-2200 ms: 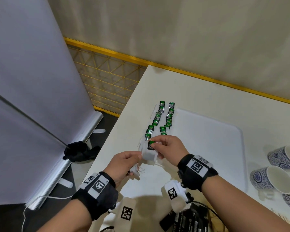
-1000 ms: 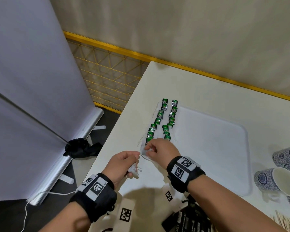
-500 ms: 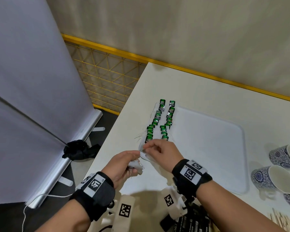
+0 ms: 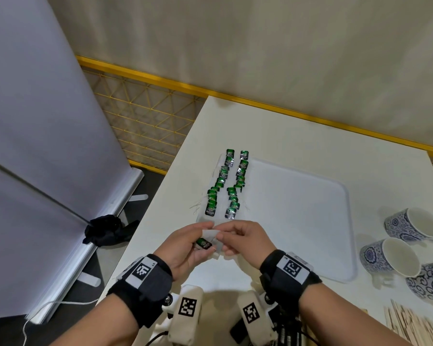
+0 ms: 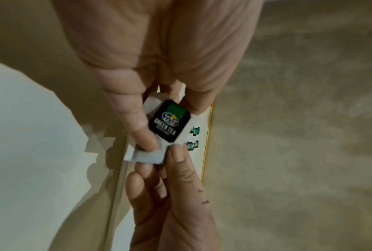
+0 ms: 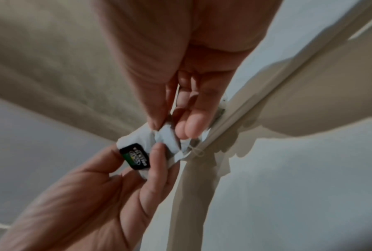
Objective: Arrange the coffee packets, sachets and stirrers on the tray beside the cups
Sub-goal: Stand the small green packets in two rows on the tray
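Both hands meet just in front of the white tray's [image 4: 298, 216] near left corner. My left hand [image 4: 200, 237] holds a white tea sachet [image 4: 211, 233] with its green-and-black "green tea" tag [image 4: 204, 243] against the fingers. My right hand [image 4: 223, 237] pinches the sachet's other end. In the left wrist view the tag [image 5: 170, 123] lies on the sachet [image 5: 147, 156] between thumb and index. The right wrist view shows the crumpled sachet [image 6: 167, 135] and its tag [image 6: 135, 157]. Two rows of tagged sachets [image 4: 231, 186] lie along the tray's left side.
Three blue-patterned cups [image 4: 410, 224] stand to the right of the tray. Wooden stirrers [image 4: 410, 323] lie at the bottom right. The table's left edge drops to the floor, where a black cloth [image 4: 105, 229] lies. A white banner stands at the left.
My right hand has left the tray's near left corner and come back to my left hand. Both hands now hold a sachet together, with its tag showing.
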`<state>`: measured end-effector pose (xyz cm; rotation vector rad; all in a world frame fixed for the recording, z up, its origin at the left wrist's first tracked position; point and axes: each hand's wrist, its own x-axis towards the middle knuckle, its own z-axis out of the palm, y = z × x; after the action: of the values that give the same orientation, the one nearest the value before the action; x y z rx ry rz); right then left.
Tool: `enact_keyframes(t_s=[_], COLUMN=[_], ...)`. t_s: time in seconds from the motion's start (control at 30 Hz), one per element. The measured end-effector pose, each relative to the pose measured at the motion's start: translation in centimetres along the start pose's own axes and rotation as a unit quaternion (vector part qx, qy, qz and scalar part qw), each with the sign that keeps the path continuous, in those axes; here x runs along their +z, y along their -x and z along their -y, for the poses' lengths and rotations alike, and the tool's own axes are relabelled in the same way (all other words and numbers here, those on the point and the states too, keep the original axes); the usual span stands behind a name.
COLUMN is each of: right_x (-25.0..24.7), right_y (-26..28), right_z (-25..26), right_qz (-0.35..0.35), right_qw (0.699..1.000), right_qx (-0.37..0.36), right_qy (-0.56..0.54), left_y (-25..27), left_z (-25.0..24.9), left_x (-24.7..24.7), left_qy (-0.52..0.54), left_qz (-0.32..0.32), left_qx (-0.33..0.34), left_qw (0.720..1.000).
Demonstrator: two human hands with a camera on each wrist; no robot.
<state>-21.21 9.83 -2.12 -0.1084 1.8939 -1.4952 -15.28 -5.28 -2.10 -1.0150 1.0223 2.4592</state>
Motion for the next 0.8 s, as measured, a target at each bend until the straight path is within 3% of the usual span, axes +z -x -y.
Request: enact_keyframes(t_s=[0.33,0.47,0.63,0.8], right_x=[-0.7,-0.4,-0.6,-1.7], right_y=[-0.6,-0.5,-0.4,-1.5], right_z=[0.5,0.2,0.0,-0.9], right_qz=[-0.027,-0.021,-0.008,-0.078], right_qw=[0.994,0.998,0.998,0.995], right_qx=[0.035,0.016,-0.034,-0.002], right_qy=[-0.095,-0.052,0.046,0.058], left_y=[-0.1,-0.1,-0.3,-0.7], left_z=[0.2,0.3,0.5,0.7], left_x=[-0.5,-0.7,-0.7,-0.7], left_qy=[-0.036,-0.058,-0.206,-0.161], left_qz=[0.034,0.009,-0.027,-0.041], left_qx=[-0.018,0.009,0.043,0.053], left_qw=[0.999,0.998,0.977,0.985])
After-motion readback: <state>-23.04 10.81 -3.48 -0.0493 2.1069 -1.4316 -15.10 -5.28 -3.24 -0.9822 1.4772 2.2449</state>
